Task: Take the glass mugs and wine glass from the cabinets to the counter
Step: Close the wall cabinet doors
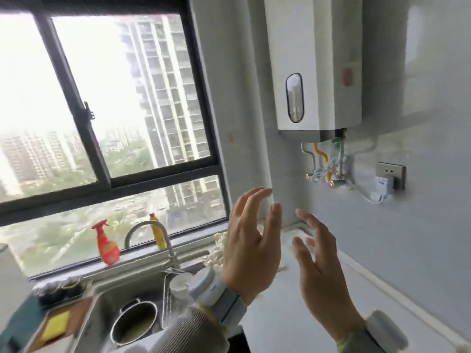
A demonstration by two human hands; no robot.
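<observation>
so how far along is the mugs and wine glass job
Nothing looks done: the counter in view holds no glassware. Nothing is in hand either; the left hand and right hand are both open and empty above it. No cabinet, mug or wine glass is in view, so all the fetching remains.

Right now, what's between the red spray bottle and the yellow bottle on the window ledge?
In the head view, the curved sink faucet rises between the red spray bottle and yellow bottle.

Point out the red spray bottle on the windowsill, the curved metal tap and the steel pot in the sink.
red spray bottle (pixel 108 247): head view, on its body.
curved metal tap (pixel 145 225): head view, top of the arch.
steel pot (pixel 134 321): head view, inside the pot.
</observation>
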